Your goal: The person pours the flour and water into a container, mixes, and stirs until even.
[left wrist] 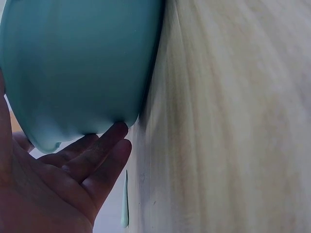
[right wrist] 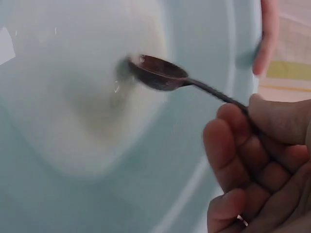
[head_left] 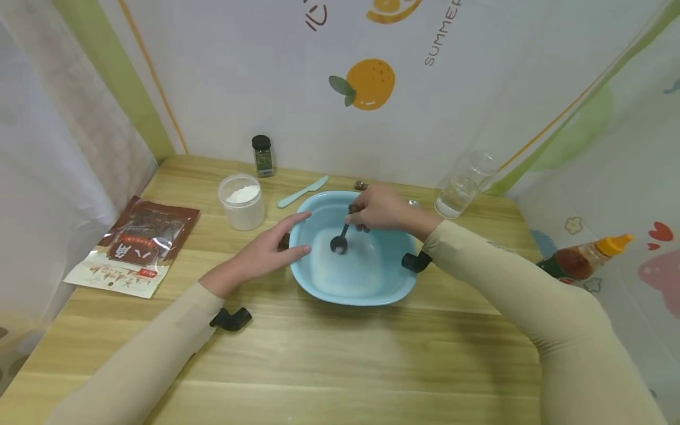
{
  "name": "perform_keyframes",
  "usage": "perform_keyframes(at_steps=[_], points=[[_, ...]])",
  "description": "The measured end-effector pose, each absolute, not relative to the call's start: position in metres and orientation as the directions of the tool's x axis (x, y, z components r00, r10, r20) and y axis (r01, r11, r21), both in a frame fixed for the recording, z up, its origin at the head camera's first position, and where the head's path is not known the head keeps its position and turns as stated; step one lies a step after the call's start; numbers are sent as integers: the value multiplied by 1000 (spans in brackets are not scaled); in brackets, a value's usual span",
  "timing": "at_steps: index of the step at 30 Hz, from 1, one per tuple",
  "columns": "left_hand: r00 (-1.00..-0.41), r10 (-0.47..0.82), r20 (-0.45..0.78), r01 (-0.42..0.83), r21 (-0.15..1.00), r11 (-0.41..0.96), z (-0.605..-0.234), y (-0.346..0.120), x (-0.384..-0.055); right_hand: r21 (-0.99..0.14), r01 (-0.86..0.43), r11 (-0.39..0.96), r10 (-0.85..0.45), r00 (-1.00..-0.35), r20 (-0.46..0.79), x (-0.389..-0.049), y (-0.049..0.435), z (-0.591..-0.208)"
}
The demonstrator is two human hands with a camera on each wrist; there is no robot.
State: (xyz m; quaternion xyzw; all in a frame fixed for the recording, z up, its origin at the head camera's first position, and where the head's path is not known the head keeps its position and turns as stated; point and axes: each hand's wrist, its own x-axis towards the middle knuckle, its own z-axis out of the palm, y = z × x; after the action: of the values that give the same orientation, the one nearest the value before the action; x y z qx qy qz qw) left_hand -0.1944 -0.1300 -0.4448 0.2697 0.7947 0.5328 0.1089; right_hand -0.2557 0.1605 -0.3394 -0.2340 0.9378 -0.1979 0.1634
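Note:
A light blue basin (head_left: 353, 300) stands on the table with cloudy whitish liquid in its bottom. My left hand (head_left: 265, 254) holds the basin's left side. Its thumb and index finger reach the rim, and its other fingers (left wrist: 104, 150) lie against the outer wall. Over the basin my right hand (head_left: 383, 208) grips a dark spoon (head_left: 340, 241) by its thin handle. The spoon's bowl (right wrist: 160, 74) is low over the white liquid, tilted, with something clear and wet at its lip.
Left of the basin are an open tub of white powder (head_left: 244, 209) and a brown packet (head_left: 140, 245). Behind stand a black-capped spice jar (head_left: 262, 156) and a pale green plastic knife (head_left: 303, 192). At right are a glass of clear liquid (head_left: 459, 192) and an orange-capped sauce bottle (head_left: 581, 260).

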Motion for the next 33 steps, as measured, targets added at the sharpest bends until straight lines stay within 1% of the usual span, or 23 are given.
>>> perform_keyframes(at_steps=[3, 6, 10, 12, 14, 17, 20, 22, 24, 25, 27, 28, 30, 33], points=[[-826, 553, 107, 307, 909, 283, -446, -130, -194, -511, -382, 770, -549, -804, -228, -257, 157, -343], [-824, 557, 104, 304, 911, 279, -446, -130, -194, -514, -367, 776, -526, -826, -204, -260, 159, -343], [-833, 544, 101, 310, 900, 308, -445, -130, -195, -419, -379, 825, -472, -871, -141, -263, 175, -339], [-836, 539, 101, 313, 895, 318, -444, -130, -196, -362, -400, 842, -469, -874, -127, -262, 185, -336], [-838, 536, 97, 309, 894, 323, -444, -131, -196, -319, -417, 851, -479, -866, -145, -260, 194, -332], [-838, 539, 87, 301, 897, 323, -445, -132, -197, -288, -447, 847, -512, -832, -213, -252, 202, -328], [-838, 540, 84, 298, 898, 322, -445, -134, -196, -311, -477, 822, -560, -775, -294, -243, 202, -327], [-838, 539, 86, 299, 898, 322, -444, -134, -196, -357, -487, 797, -597, -724, -346, -236, 197, -327], [-839, 537, 89, 300, 898, 321, -443, -135, -195, -436, -473, 766, -633, -672, -383, -232, 189, -330], [-839, 537, 89, 300, 898, 321, -444, -134, -195, -470, -463, 751, -648, -653, -392, -231, 185, -332], [-839, 536, 90, 302, 897, 323, -444, -134, -195, -523, -444, 727, -668, -633, -391, -230, 177, -336], [-839, 537, 90, 303, 897, 323, -444, -134, -196, -551, -428, 717, -672, -634, -382, -230, 173, -338], [-836, 541, 90, 305, 897, 321, -445, -133, -196, -570, -403, 716, -657, -667, -353, -232, 168, -342], [-834, 544, 89, 307, 895, 324, -445, -132, -196, -575, -346, 741, -584, -754, -299, -236, 167, -345]])
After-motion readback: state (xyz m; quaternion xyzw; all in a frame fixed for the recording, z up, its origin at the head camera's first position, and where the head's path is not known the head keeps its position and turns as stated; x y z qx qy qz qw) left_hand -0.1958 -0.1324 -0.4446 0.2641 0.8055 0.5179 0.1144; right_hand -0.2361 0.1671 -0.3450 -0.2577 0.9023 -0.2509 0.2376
